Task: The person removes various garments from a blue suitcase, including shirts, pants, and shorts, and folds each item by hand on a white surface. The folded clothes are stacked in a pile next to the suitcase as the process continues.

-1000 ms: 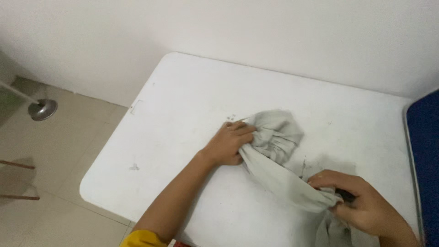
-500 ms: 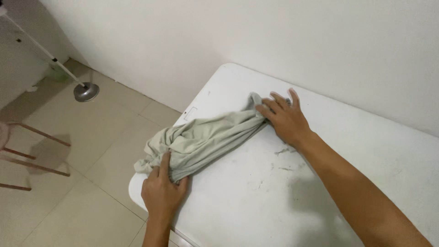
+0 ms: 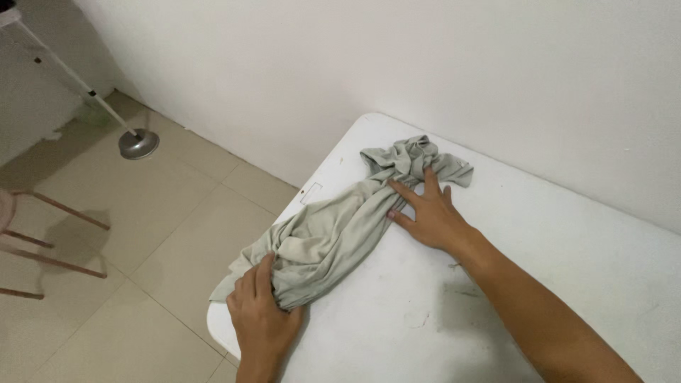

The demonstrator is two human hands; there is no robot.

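- The white table fills the right half of your view, set against a plain white wall; its rounded corner overhangs the beige tiled floor.
- The grey-green garment lies bunched into a long roll on the table. Its long axis runs diagonally, from the near corner by the table edge up and away to a crumpled knot near the wall. The near end droops slightly past the edge.
- Your right hand lies flat, palm down, fingers spread, at the far end of the roll. The fingertips press on the cloth just below the knot; nothing is enclosed in this hand.
- Your left hand is at the near end, at the table corner. Fingers and thumb are curled around the bunched cloth and clamp it.
- Relation noted: the garment spans between your two hands, one at each end. From the left hand the cloth runs up and to the right.
- On the floor, left: a metal stand base with a slanted white pole, and thin reddish chair legs.
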